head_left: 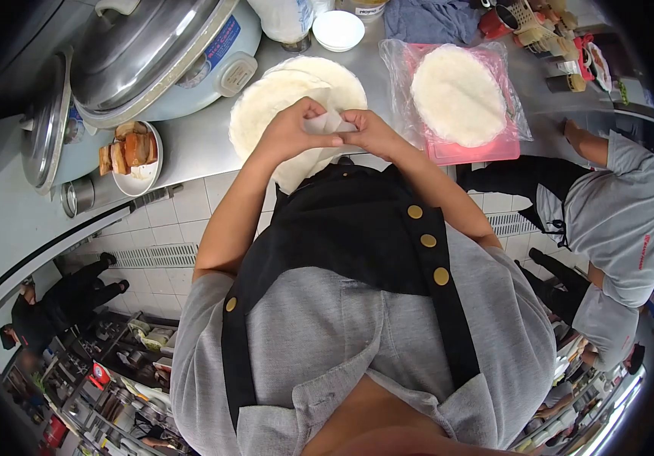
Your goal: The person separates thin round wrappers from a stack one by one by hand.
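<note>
Both hands meet over the near edge of the steel counter, pinching a thin, pale, round wrapper sheet point(331, 124) between them. My left hand point(295, 133) has its thumb and fingers closed on one side of the sheet. My right hand point(372, 134) grips the other side, its thumb close to the left one. Part of the sheet hangs down over the counter edge. Beneath and behind the hands lie more overlapping round wrapper sheets point(255, 106). To the right, a white round sheet point(460, 95) rests on plastic film over a pink cutting board point(471, 154).
Large rice cookers point(232, 76) stand at the left. Beside them is a white bowl point(156, 163) with browned blocks of food. A small white bowl point(339, 30) and a blue-grey cloth point(429, 21) sit at the back. Two people in grey shirts point(608, 213) stand at the right.
</note>
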